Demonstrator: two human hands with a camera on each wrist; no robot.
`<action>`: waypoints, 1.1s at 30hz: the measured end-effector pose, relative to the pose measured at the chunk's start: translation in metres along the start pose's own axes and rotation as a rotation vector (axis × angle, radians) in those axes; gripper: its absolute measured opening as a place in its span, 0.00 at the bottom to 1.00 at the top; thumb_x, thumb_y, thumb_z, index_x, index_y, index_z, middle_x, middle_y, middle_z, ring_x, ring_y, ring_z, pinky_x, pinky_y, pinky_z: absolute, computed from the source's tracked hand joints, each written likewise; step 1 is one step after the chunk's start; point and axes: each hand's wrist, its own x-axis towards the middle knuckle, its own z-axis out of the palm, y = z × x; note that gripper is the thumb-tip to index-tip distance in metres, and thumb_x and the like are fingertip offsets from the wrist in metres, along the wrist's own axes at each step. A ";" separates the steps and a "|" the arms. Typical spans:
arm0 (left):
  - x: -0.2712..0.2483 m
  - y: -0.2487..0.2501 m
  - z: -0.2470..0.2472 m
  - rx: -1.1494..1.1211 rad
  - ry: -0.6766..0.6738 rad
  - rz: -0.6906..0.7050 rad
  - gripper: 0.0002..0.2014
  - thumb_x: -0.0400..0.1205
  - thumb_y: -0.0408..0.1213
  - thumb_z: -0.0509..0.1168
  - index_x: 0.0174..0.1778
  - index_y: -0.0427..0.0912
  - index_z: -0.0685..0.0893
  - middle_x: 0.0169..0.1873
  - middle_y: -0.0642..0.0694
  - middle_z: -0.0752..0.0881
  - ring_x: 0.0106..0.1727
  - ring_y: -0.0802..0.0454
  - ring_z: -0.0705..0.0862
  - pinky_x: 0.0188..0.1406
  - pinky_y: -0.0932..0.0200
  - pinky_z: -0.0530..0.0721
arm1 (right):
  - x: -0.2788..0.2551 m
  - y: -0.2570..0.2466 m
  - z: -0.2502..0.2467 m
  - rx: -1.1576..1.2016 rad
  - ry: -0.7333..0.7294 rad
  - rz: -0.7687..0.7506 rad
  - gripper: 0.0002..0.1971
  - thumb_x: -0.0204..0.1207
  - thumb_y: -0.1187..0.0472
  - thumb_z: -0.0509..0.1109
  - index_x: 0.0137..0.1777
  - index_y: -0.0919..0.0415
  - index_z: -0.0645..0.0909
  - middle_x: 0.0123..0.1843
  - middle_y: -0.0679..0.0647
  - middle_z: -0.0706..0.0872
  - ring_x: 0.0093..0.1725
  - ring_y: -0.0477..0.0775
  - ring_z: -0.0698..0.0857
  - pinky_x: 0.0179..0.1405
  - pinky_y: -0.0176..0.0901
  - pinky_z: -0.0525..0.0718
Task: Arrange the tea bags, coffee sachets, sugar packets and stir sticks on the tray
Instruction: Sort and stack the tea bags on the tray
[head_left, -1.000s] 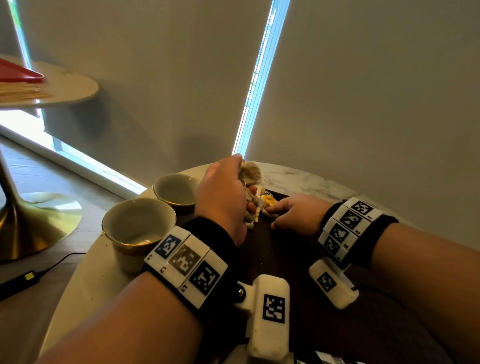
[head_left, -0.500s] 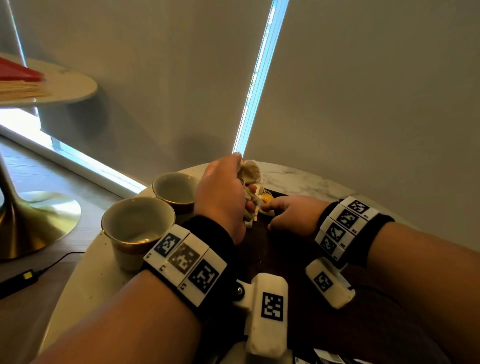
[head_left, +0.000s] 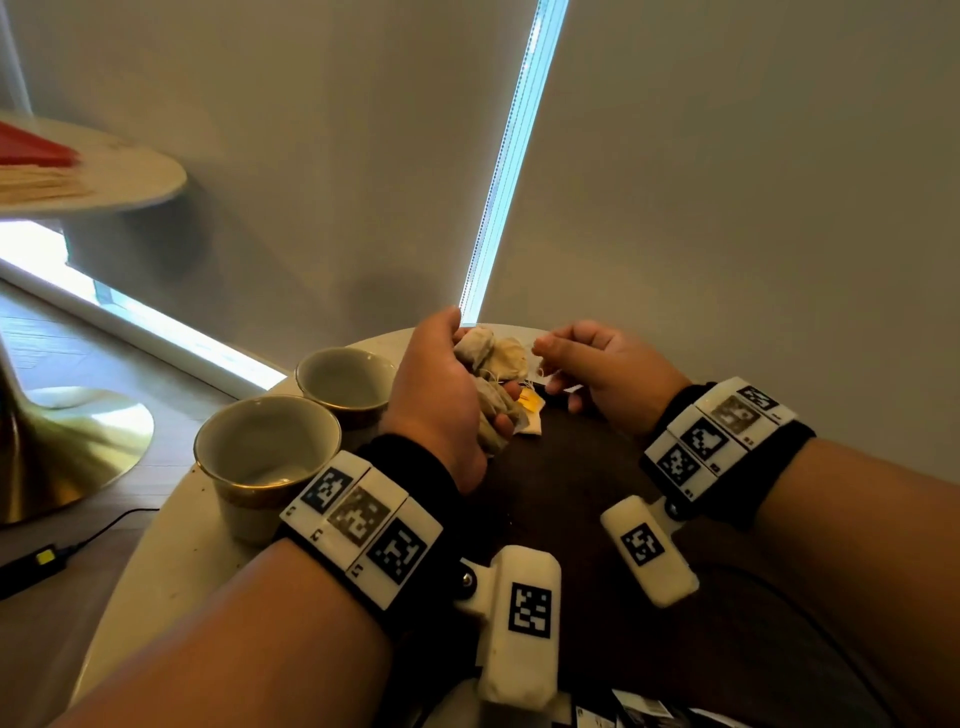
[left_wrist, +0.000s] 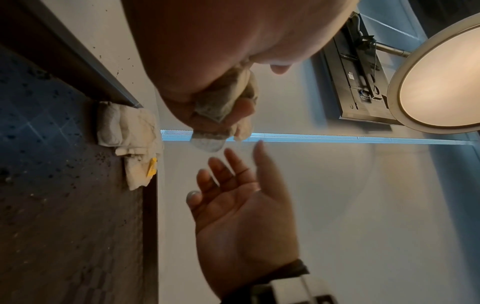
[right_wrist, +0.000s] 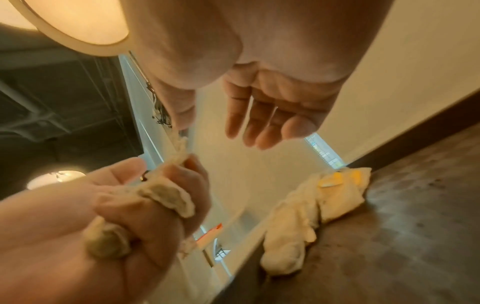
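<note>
- My left hand (head_left: 441, 395) is up over the far end of the dark tray (head_left: 571, 478); its fingers (right_wrist: 155, 214) are curled tight round a bunch of tea bags (head_left: 491, 353), crumpled, with ends sticking out above and below the fist; how many are in there I cannot count.
- My right hand (head_left: 602, 379) is just beside the bunch; from the head view its fingers look bent toward the bags and strings, but both wrist views show its fingers (left_wrist: 233, 164) loose and nearly straight, palm bare, gripping nothing; whether a fingertip touches a bag is too blurred to say.
- A second heap of tea bags (right_wrist: 311, 209) lies on the tray at its far edge, yellow tags (head_left: 530, 402) among them; from the head view my left fist hides most of it.
- Two cups (head_left: 267, 457) stand on the pale round surface (head_left: 156, 571) to the left of the tray, near each other; both are partly hidden, by my left hand and wrist band.
- At the bottom edge of the head view some dark packets (head_left: 639, 714) are cut off; what they are I cannot make out.
</note>
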 end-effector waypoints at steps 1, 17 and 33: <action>0.000 0.000 0.000 0.006 -0.008 -0.008 0.24 0.86 0.60 0.56 0.56 0.42 0.84 0.39 0.39 0.86 0.34 0.48 0.82 0.21 0.61 0.74 | -0.002 -0.004 0.001 0.076 -0.042 -0.017 0.21 0.66 0.43 0.77 0.53 0.56 0.85 0.41 0.50 0.89 0.40 0.51 0.86 0.34 0.42 0.82; 0.009 -0.002 0.000 0.134 0.093 -0.019 0.16 0.84 0.52 0.65 0.61 0.45 0.82 0.47 0.36 0.82 0.32 0.50 0.78 0.18 0.61 0.75 | -0.007 -0.006 -0.001 0.109 0.043 -0.072 0.08 0.75 0.71 0.75 0.42 0.57 0.85 0.34 0.55 0.85 0.25 0.45 0.78 0.26 0.38 0.77; 0.005 -0.009 0.001 0.358 -0.029 0.031 0.08 0.82 0.44 0.73 0.53 0.48 0.84 0.46 0.44 0.87 0.42 0.49 0.83 0.39 0.53 0.82 | -0.015 0.000 -0.003 0.322 0.060 -0.061 0.15 0.76 0.78 0.66 0.36 0.59 0.84 0.35 0.59 0.86 0.38 0.62 0.83 0.38 0.52 0.84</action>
